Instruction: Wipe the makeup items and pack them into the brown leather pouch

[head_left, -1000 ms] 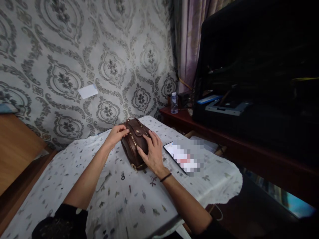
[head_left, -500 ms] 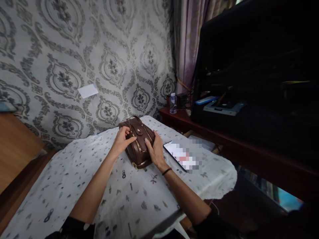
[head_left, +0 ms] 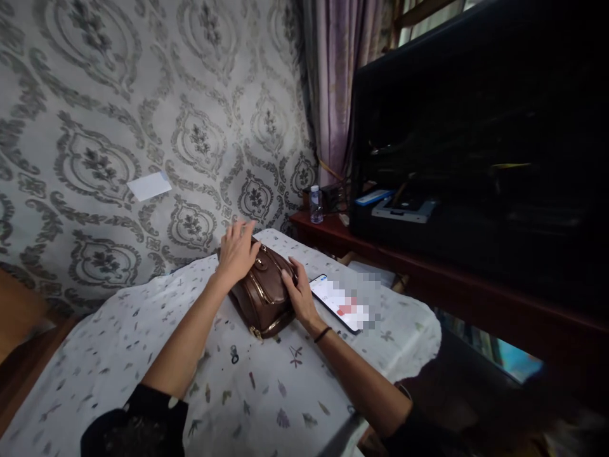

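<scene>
A brown leather handbag (head_left: 252, 295) with gold zips and a gold clasp lies on a white patterned cloth (head_left: 166, 330). My left hand (head_left: 236, 251) is over the bag's far left part, near the handle, its fingers stretched out and apart. Against the bag's right side rests my right hand (head_left: 301, 292), thumb on top and fingers along the edge, holding the bag. Just right of that hand, a phone (head_left: 333, 301) lies face up with its screen lit and partly pixelated.
A small clear bottle (head_left: 316, 204) stands on a dark red wooden desk (head_left: 404, 254) at the back right. A large black screen (head_left: 476, 127) rises behind that desk. White paper (head_left: 150, 186) is on the patterned wall, and purple curtains (head_left: 335, 95) hang in the corner.
My left hand has moved from the near-left zip up toward the bag's far end, and its fingers have spread. My right hand stays at the bag's right side. The view has shifted slightly right.
</scene>
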`<state>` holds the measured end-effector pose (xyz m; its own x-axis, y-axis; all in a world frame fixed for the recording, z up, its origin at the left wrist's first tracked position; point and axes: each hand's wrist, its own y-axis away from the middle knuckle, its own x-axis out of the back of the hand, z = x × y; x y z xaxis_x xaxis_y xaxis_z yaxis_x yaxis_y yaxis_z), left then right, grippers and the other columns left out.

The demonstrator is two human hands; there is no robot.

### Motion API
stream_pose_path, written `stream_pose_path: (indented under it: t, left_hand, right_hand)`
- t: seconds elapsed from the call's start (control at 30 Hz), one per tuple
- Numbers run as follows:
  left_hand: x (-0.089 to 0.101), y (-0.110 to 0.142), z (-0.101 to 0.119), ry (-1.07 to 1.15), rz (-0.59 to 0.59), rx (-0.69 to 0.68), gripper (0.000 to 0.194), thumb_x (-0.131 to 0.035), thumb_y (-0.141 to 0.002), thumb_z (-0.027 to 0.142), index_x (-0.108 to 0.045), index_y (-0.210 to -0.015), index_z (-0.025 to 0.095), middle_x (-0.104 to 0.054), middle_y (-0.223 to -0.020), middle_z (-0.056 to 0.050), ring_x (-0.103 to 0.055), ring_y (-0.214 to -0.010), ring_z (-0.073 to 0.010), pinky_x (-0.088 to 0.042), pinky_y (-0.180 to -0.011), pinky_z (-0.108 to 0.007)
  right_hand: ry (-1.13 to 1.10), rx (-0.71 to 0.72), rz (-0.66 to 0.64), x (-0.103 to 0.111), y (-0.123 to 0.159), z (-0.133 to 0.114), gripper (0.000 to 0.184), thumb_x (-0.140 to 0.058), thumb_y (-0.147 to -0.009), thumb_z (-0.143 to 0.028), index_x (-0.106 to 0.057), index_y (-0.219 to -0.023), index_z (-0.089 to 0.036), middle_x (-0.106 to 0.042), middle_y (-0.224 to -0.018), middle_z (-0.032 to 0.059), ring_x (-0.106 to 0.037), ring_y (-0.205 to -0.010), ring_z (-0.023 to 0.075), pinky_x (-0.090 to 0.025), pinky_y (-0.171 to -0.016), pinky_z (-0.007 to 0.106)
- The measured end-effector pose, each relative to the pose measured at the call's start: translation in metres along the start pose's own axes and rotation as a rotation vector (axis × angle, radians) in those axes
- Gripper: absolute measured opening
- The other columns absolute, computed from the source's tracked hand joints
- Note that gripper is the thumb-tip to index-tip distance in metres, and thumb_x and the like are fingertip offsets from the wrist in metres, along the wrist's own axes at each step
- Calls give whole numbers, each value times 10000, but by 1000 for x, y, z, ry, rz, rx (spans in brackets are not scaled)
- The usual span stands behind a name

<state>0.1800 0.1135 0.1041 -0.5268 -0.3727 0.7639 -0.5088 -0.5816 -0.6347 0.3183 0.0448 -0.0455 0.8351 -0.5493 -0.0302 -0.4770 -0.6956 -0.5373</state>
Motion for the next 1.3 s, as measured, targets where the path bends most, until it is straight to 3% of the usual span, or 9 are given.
stream_pose_path:
  t: [0.13, 0.23, 0.37, 0.5, 0.7, 1.0, 1.17, 1.3]
  left_hand:
    - [-16, -19, -2, -65, -301, -97, 129, -568, -915, 227, -692, -940, 204, -658, -1109, -121, -546, -1158, -321, -404, -1013, -454]
    - [-19, -22, -3, -45, -338, -97, 159, -530, -933, 220, -679, -879, 205, -666, -1000, -103, -594, -1034, -291, -434, -955, -423]
    - [-9, -16, 8, -64, -416, -125, 191, -517, -956, 339, -666, -982, 223, -664, -1086, -89, -580, -1092, -291, -424, -983, -450]
    - [1, -6, 19, -104, -513, -163, 408, -614, -881, 516, -614, -1194, 255, -633, -1277, -90, -505, -1247, -342, -327, -1089, -575]
    - [-1, -3, 18, -116, -558, -156, 508, -649, -847, 523, -577, -1277, 263, -594, -1358, -99, -473, -1300, -357, -277, -1129, -608]
    - [-5, -1, 15, -70, -558, -135, 538, -701, -816, 517, -577, -1278, 271, -603, -1341, -85, -463, -1317, -339, -229, -1162, -609]
    - [-1, -7, 12, -59, -608, -123, 602, -692, -803, 538, -563, -1312, 245, -577, -1376, -104, -443, -1336, -352, -221, -1157, -598]
    - [12, -21, 0, 44, -716, -111, 755, -677, -767, 623, -514, -1387, 224, -559, -1397, -125, -477, -1316, -346, -337, -1108, -481]
  right_hand:
    - [-22, -18, -57, 4, 0, -4, 599, -583, -923, -547, -477, -1391, -190, -616, -1361, 140, -593, -1260, 253, -491, -1061, 418]
    - [-44, -42, -58, 4, 0, -7, 632, -627, -895, -527, -463, -1408, -197, -619, -1352, 129, -598, -1244, 253, -473, -1077, 422]
    - [-173, -125, -93, 6, -4, -9, 602, -695, -837, -524, -534, -1333, -222, -634, -1330, 93, -591, -1233, 251, -447, -1091, 408]
    - [-248, -155, -116, 8, -8, -14, 459, -655, -866, -522, -615, -1223, -236, -672, -1259, 50, -597, -1199, 246, -435, -1085, 398]
    - [-330, -208, -54, 5, -7, -19, 366, -628, -887, -497, -683, -1119, -219, -718, -1168, 44, -628, -1127, 247, -466, -1036, 394]
    - [-244, -208, -7, 2, -4, -22, 426, -574, -907, -517, -664, -1150, -178, -712, -1181, 92, -636, -1121, 257, -469, -1040, 425]
    - [-38, -191, 86, -1, 13, -27, 599, -553, -912, -549, -511, -1388, -187, -553, -1442, 134, -508, -1333, 283, -366, -1154, 491]
    - [8, -157, 59, -5, 20, -28, 614, -462, -965, -544, -446, -1459, -181, -502, -1497, 137, -449, -1393, 276, -328, -1184, 501]
